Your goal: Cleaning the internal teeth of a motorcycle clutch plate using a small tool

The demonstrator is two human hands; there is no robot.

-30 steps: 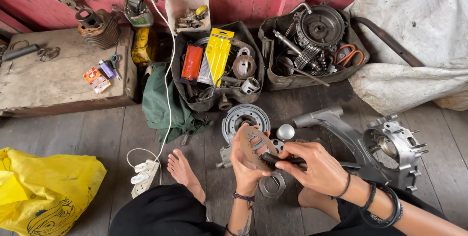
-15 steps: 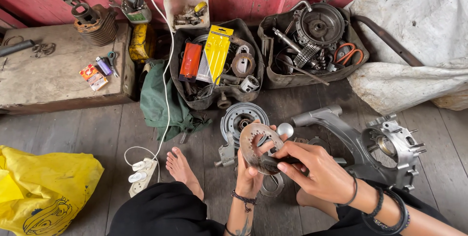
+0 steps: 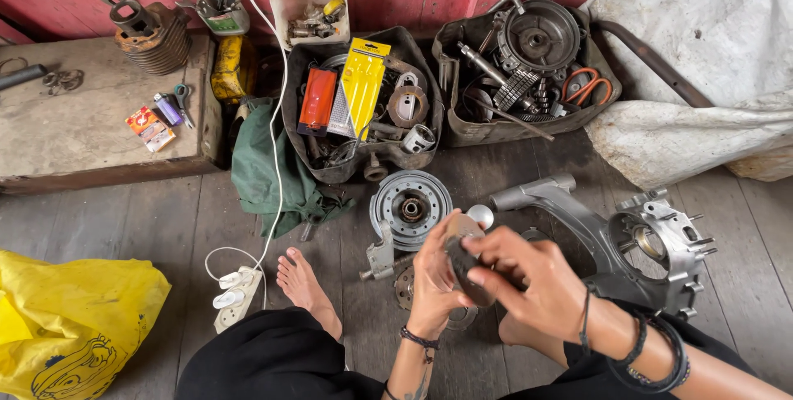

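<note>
Head view: left hand (image 3: 434,280) and right hand (image 3: 529,280) clamp a dark round disc (image 3: 458,255) above crowded floorboards (image 3: 165,218).

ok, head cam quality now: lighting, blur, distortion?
Head view: even, soft daylight with faint shadows and no strong glare; floor parts like the round hub are sharp; slight motion blur on the right hand and the round metal part both hands hold; wide-angle bending at the frame edges.
</note>
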